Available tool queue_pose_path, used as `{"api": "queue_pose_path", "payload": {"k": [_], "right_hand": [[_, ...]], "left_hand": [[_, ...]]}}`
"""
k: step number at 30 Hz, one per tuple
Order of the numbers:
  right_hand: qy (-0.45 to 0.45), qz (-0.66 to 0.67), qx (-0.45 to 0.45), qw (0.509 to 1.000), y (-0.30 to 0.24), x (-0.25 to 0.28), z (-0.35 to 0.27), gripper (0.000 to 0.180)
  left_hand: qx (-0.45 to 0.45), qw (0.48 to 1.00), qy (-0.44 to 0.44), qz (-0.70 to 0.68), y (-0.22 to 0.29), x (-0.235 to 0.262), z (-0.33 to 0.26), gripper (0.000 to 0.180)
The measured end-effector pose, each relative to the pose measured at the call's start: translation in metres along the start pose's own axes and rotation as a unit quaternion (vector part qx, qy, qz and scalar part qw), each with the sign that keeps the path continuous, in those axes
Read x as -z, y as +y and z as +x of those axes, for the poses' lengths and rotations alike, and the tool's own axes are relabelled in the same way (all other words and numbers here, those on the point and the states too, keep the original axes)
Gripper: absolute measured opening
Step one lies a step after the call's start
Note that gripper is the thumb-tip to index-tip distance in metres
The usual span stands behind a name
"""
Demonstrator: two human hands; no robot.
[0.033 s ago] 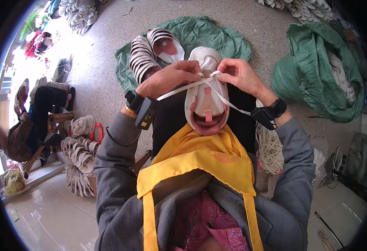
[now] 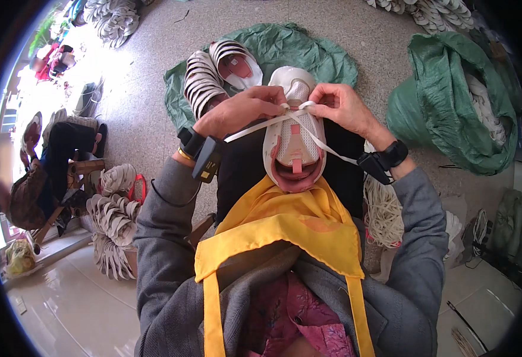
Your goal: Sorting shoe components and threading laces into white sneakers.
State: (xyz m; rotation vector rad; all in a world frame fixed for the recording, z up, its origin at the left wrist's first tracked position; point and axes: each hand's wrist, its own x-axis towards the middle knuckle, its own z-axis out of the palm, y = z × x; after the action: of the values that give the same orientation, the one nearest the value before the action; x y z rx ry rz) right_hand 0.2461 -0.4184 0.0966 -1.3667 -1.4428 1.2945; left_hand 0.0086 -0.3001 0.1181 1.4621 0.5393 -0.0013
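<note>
A white and pink shoe upper (image 2: 295, 146) lies on my lap, its pink-lined heel opening toward me. A flat white shoelace (image 2: 323, 144) crosses over it, one end trailing left and the other right to my wrist. My left hand (image 2: 246, 107) pinches the lace at the left of the upper's throat. Opposite it, my right hand (image 2: 341, 107) pinches the lace on the right side, thumb and forefinger together. Between the two pinches the lace runs close over the upper. Part of the upper's far end is hidden by my fingers.
Stacked shoe uppers (image 2: 201, 83) rest on a green sheet (image 2: 308, 50) ahead. At right stands a green sack (image 2: 415, 113); a bundle of white laces (image 2: 383, 214) hangs by my right leg. More uppers (image 2: 115, 220) are piled left, near a seated person (image 2: 29, 190).
My hands and the shoe upper hold nearly the same place. At far left, the seated person's posture differs slightly.
</note>
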Motion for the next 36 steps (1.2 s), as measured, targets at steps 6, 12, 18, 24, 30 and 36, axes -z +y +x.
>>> {"api": "queue_pose_path", "payload": {"k": [6, 12, 18, 24, 30, 36], "right_hand": [[-0.029, 0.042, -0.019, 0.999, 0.001, 0.005, 0.005, 0.016], [-0.022, 0.022, -0.040, 0.999, -0.003, 0.003, 0.008, 0.020], [0.001, 0.025, -0.050, 0.998, -0.002, 0.000, 0.005, 0.018], [0.012, 0.021, -0.050, 0.998, 0.000, -0.002, 0.005, 0.018], [0.037, 0.038, -0.035, 0.998, 0.002, -0.006, 0.004, 0.023], [0.096, 0.078, -0.016, 0.992, -0.002, -0.009, 0.000, 0.019]], "left_hand": [[0.035, 0.996, 0.083, -0.008, 0.004, -0.012, 0.000, 0.030], [0.006, 0.998, 0.055, 0.034, -0.004, -0.006, 0.003, 0.037], [-0.005, 0.999, 0.049, -0.005, -0.008, -0.005, 0.002, 0.032], [0.013, 0.999, 0.041, -0.012, -0.016, -0.002, 0.007, 0.026], [-0.001, 0.994, 0.040, -0.106, -0.018, -0.002, 0.006, 0.024], [-0.009, 0.997, 0.036, -0.061, -0.020, -0.002, 0.009, 0.025]]}}
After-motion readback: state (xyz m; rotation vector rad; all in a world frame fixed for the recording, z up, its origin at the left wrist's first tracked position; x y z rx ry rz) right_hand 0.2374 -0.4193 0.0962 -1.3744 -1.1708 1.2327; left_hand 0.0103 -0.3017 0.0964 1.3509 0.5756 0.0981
